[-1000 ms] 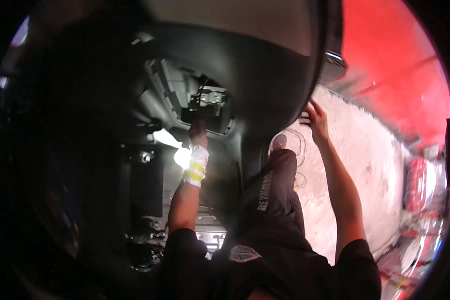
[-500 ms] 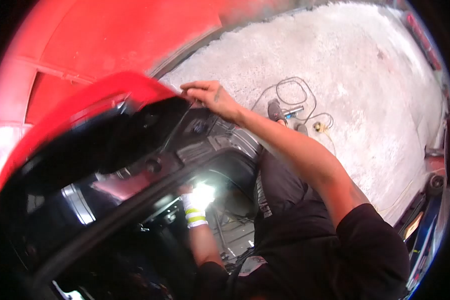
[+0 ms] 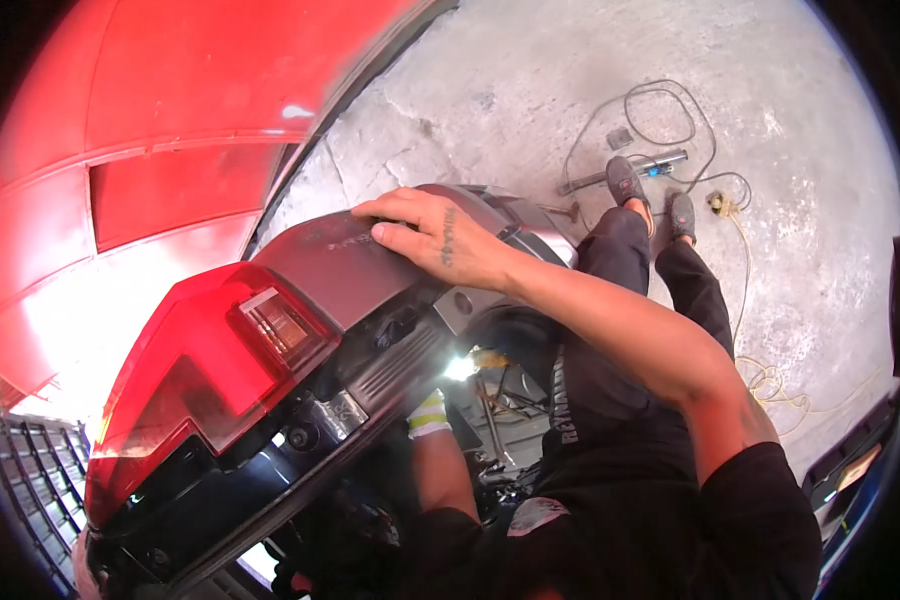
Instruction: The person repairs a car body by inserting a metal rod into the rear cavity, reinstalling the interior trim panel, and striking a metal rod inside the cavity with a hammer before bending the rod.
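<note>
My right hand [image 3: 432, 237] lies palm down on the grey car panel [image 3: 320, 270], fingers stretched out. Beside that panel is the red tail light [image 3: 200, 370], which has a clear section near its inner end. Lower down, my left hand reaches into the dark car body; a white and yellow-green band [image 3: 429, 416] shows at its wrist. Its fingers are hidden in shadow. Close above it shines a bright light [image 3: 460, 368], and I cannot make out whether the hand holds it.
A dark cable [image 3: 690, 110] and a long metal tool [image 3: 660, 165] lie on the concrete floor near my shoes [image 3: 625, 180]. A pale cord [image 3: 770, 385] is loosely coiled farther right. A red wall [image 3: 200, 90] stands beyond the car.
My view has shifted, bringing the whole tail light and grey panel into sight. My right hand has gone from a bent grip at the edge to lying flatter on the panel.
</note>
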